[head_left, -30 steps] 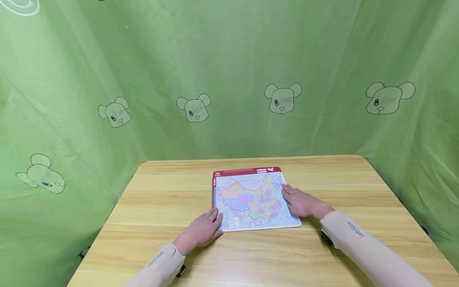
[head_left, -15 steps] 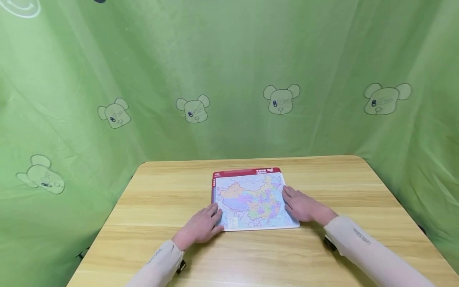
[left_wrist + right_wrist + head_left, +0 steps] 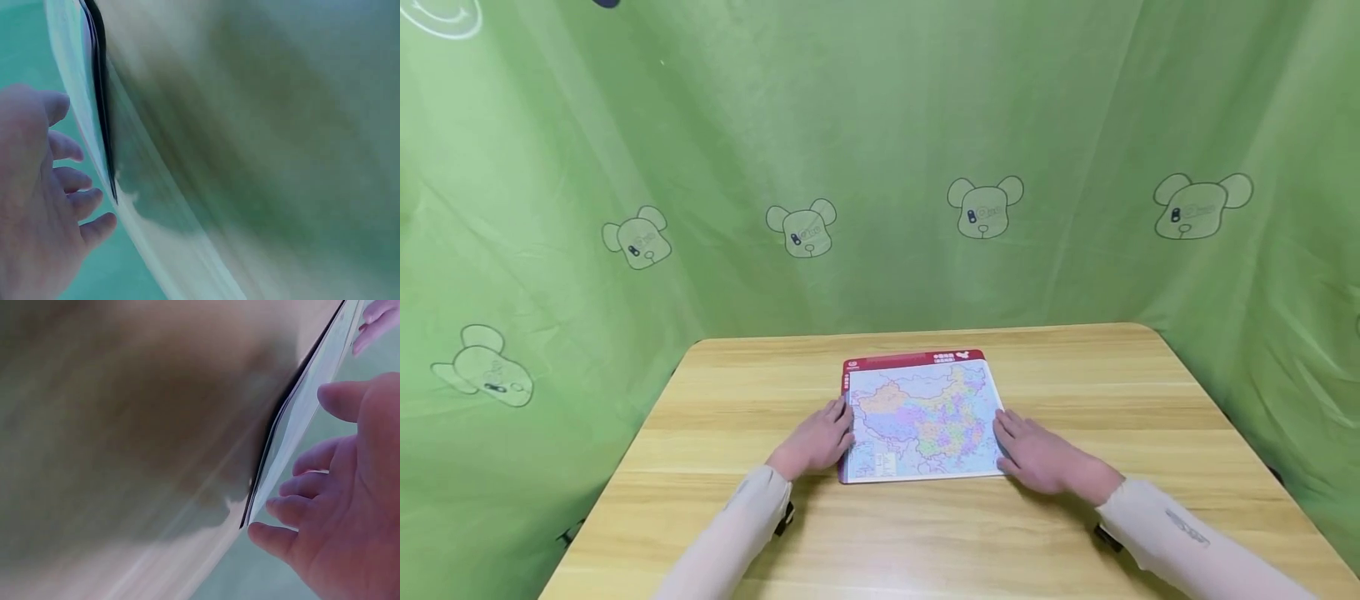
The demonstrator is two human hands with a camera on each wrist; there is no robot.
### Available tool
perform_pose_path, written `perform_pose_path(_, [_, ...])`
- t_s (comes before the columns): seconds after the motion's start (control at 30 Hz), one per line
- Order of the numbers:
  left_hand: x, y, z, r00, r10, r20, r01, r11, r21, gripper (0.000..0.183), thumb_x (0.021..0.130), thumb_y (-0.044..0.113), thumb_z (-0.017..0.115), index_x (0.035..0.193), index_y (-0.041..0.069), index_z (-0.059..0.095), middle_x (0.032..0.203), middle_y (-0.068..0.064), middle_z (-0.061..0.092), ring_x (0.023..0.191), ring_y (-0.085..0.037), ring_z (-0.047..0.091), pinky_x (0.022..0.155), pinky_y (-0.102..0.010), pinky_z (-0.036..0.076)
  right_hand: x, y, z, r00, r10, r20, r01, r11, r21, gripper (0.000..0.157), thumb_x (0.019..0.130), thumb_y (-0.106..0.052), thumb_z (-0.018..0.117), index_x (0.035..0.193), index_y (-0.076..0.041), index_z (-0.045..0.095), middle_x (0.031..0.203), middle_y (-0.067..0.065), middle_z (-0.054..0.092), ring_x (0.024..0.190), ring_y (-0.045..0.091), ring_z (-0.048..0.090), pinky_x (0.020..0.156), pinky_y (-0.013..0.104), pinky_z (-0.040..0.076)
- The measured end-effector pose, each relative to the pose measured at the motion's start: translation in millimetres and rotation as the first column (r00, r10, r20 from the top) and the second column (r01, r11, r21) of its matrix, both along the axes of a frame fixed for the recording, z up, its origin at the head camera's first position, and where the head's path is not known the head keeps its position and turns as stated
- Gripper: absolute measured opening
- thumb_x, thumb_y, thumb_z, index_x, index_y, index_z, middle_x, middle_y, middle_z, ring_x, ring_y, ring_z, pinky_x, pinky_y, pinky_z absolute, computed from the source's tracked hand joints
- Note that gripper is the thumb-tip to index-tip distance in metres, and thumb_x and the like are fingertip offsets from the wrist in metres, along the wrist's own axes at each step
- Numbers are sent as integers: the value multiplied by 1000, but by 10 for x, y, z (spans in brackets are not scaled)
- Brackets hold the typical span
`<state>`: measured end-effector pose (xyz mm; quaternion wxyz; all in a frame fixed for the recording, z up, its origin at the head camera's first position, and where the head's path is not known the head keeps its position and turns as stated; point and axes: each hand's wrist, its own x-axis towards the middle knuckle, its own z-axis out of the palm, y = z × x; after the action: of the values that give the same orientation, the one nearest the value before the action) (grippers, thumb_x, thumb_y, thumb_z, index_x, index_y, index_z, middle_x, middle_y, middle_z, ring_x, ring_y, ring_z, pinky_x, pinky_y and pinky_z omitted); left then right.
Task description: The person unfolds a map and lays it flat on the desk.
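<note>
A flat map of China point(image 3: 917, 421) with a red border along its top and left lies on the wooden table. Over its left edge rest the fingertips of my left hand point(image 3: 816, 437), the fingers relaxed and slightly bent. At the lower right edge, my right hand point(image 3: 1045, 458) touches the map with fingers extended, covering the corner there. Seen edge-on in the left wrist view, the map point(image 3: 78, 75) shows thin layers with a dark underside; the thumb and fingers stand beside it. The right wrist view has the same layered edge of the map point(image 3: 306, 403) near loosely bent fingers.
The light wooden table point(image 3: 745, 375) has rounded far corners. Behind it and on both sides hangs a green curtain point(image 3: 880, 283) printed with bear faces. Long pale sleeves point(image 3: 730, 533) cover both forearms, with a small dark device point(image 3: 785, 518) under the left wrist.
My left hand has slid away from me, from the map's lower left corner up along its left edge. My right hand has moved nearer to me along the right edge. The map has barely shifted.
</note>
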<state>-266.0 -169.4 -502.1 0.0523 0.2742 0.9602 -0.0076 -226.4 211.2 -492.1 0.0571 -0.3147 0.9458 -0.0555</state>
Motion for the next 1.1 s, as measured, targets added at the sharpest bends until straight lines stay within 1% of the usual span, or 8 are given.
perform_pose_path(0.1, [-70,10,4,1000,2,-1,-2,1000,7,56,103,33,35,146,-2,30,152,-24,21,139,-38,21,112,-47,24,53,-8,2,1000,2,4,-2,1000,6,62,98,-31,49,139,14,34,147,33,24,136,46,22,108,59,23])
perform_pose_path(0.23, [-144,22,6,1000,1,16,-1,1000,7,56,103,34,34,146,-1,29,153,-23,18,140,-37,19,112,-47,23,103,-8,-11,1000,-1,6,1,1000,11,62,98,-31,49,138,14,35,146,33,24,135,47,23,107,60,25])
perform_pose_path(0.43, [-218,0,-21,1000,-12,18,13,999,-35,55,103,31,34,146,-3,30,153,-22,19,140,-36,20,113,-44,23,151,-3,-32,1000,-6,8,6,1000,-9,58,98,-26,48,136,16,37,145,35,25,134,47,24,104,62,27])
perform_pose_path(0.67, [-207,-10,-38,997,13,82,-8,998,-60,55,103,32,32,147,0,27,154,-18,17,141,-32,17,114,-41,20,158,5,-62,1000,-6,-2,6,1000,-16,55,99,-23,48,135,17,38,144,35,26,134,47,25,104,61,28])
perform_pose_path(0.73, [-200,-5,-41,996,13,84,-7,998,-69,56,103,33,31,148,0,25,155,-17,16,142,-30,15,114,-40,19,158,6,-66,1000,-4,-14,4,1000,-12,54,98,-22,48,134,17,38,144,36,27,134,47,26,104,61,29])
perform_pose_path(0.9, [-170,13,-52,997,-17,71,22,997,-79,57,103,33,32,147,-2,25,154,-18,17,142,-30,15,114,-40,19,157,18,-75,999,14,-43,-13,1000,1,50,98,-18,46,133,18,40,143,36,29,132,47,28,103,61,30])
perform_pose_path(1.1, [-120,26,-53,996,-20,90,28,996,-86,59,103,36,32,147,-2,25,154,-18,17,142,-29,16,114,-40,19,132,49,-119,996,34,-88,-33,999,12,48,97,-15,48,131,18,42,141,36,31,131,48,31,102,61,32])
